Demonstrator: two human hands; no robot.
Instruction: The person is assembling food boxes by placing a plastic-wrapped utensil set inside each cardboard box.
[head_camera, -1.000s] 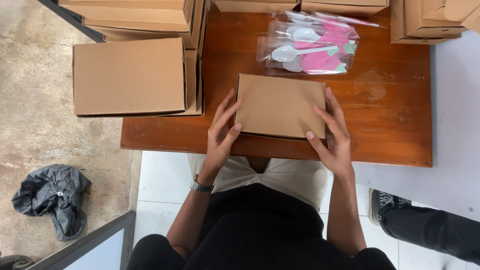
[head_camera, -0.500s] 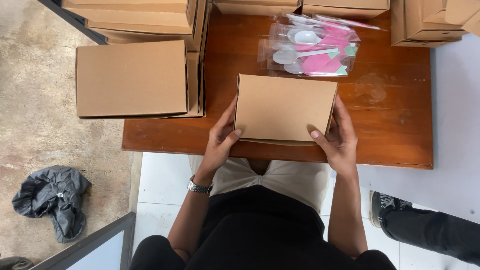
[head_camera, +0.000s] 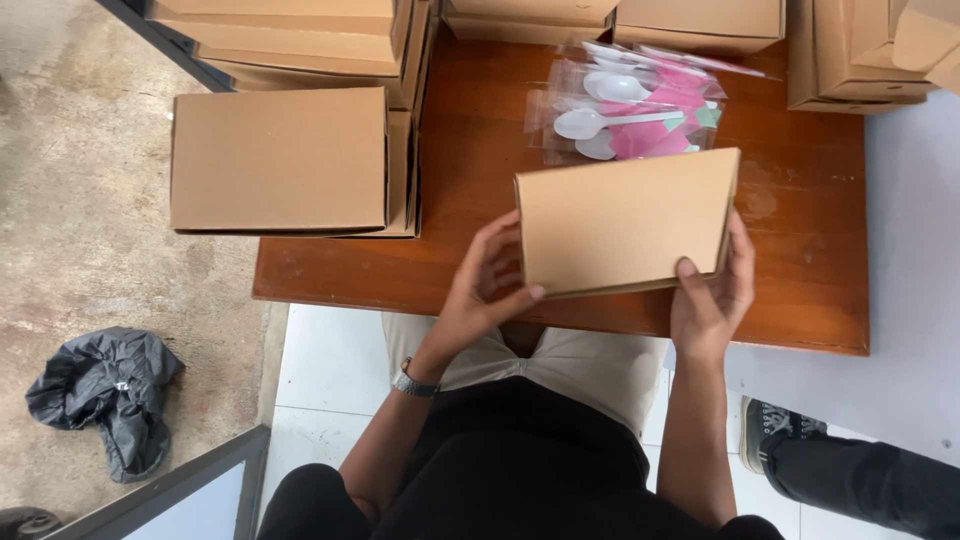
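A closed brown cardboard box (head_camera: 625, 220) is held above the wooden table (head_camera: 470, 200), tilted a little. My left hand (head_camera: 485, 290) grips its left edge with the thumb on the near face. My right hand (head_camera: 712, 290) holds the lower right corner, thumb on top. Behind the box lie clear packets of white plastic spoons with pink napkins (head_camera: 630, 115).
A stack of closed brown boxes (head_camera: 280, 160) overhangs the table's left end, and more boxes (head_camera: 700, 25) line the far edge. A dark crumpled bag (head_camera: 105, 395) lies on the concrete floor at left. Another person's shoe and leg (head_camera: 800, 450) are at lower right.
The box has been lifted off the table and raised toward me. Both hands shifted with it, the left one sliding to the box's side edge.
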